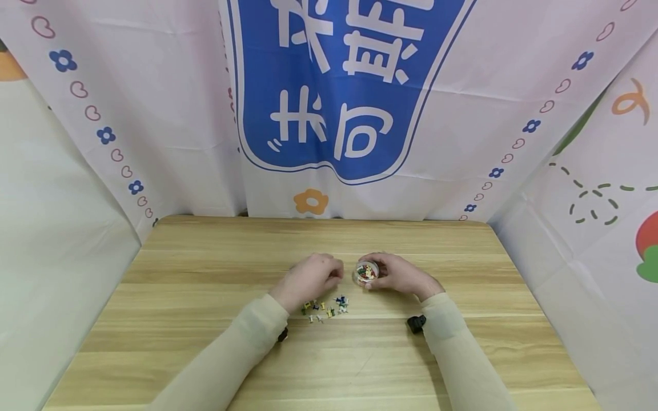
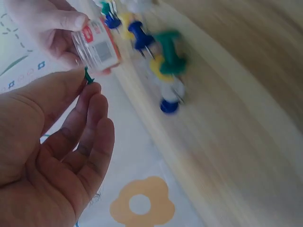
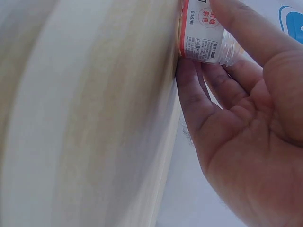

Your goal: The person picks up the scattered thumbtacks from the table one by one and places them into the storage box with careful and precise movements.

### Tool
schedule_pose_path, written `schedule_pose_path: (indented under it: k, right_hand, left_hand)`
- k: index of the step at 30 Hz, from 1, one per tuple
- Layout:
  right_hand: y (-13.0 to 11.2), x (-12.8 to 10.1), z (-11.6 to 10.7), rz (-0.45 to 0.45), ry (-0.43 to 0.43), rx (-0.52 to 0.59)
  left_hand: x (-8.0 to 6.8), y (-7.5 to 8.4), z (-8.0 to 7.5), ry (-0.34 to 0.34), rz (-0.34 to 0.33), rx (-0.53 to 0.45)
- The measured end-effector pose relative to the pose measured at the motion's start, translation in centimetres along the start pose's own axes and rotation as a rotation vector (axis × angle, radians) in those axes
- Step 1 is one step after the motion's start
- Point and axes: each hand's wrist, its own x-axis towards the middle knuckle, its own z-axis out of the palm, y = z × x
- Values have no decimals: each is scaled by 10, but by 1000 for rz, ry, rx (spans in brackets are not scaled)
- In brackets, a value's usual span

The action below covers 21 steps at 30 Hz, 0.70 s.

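Between thumb and forefinger, my left hand (image 1: 315,277) pinches a green push pin (image 2: 88,75), just left of a small clear jar. My right hand (image 1: 401,275) grips that jar (image 1: 366,272) from its right side, fingers and thumb curled round it. The jar stands upright on the table with its mouth uncovered, and red, yellow, green and white pins show inside. A white label with red print and a barcode wraps it in the left wrist view. Loose push pins (image 1: 330,312) in blue, green, yellow and white lie scattered nearer me, below the left hand.
The wood-grain table (image 1: 216,251) ends at a back edge against a white printed curtain (image 1: 195,114) with a blue panel. More white cloth hangs at both sides. A black wrist device (image 1: 416,324) sits by the right cuff.
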Motion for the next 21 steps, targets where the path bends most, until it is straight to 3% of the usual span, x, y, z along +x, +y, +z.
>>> schedule_pose_path:
  k: [13,21]
  right_hand:
    - [1,0,0,-17,2,0]
    - [1,-1,0,-19,9,-12]
  left_hand:
    - [17,26,4,44,-48,-60]
    - [26,38,9,82,-39,-4]
